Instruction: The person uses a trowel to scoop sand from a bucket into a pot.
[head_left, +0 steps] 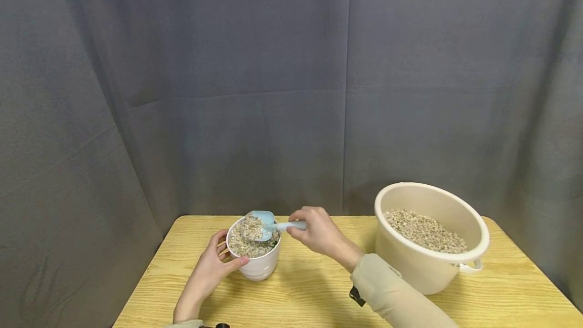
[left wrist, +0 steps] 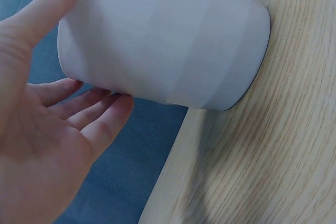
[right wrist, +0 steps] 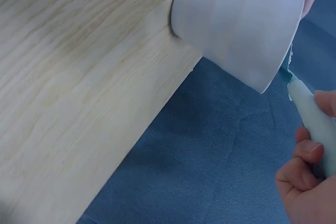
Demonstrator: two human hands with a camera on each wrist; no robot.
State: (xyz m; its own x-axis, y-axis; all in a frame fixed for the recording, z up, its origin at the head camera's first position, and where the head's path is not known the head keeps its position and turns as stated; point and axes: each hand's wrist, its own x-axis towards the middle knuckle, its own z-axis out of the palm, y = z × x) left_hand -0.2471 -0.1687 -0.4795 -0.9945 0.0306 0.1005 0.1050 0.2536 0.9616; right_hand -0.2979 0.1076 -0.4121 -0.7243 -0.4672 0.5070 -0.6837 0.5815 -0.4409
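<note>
A white ribbed pot (head_left: 261, 269) stands on the table, filled nearly to its rim with pale gravel (head_left: 255, 252) and a bit of green at the right inside edge. My left hand (head_left: 210, 268) grips the pot from its left side, thumb near the rim and fingers round the far side; the left wrist view shows the pot's wall (left wrist: 157, 35) between them. The light blue hand shovel (head_left: 268, 219) lies over the pot's mouth with gravel on its blade. Its handle (right wrist: 314, 116) is held by the fingers of my right hand (head_left: 320, 232).
A large cream bucket (head_left: 403, 267) with gravel inside stands on the right of the wooden table (head_left: 314, 287), beside my right forearm. Its white handle (head_left: 471, 267) sticks out at the right. A grey curtain (head_left: 273, 115) hangs behind the table and along its sides.
</note>
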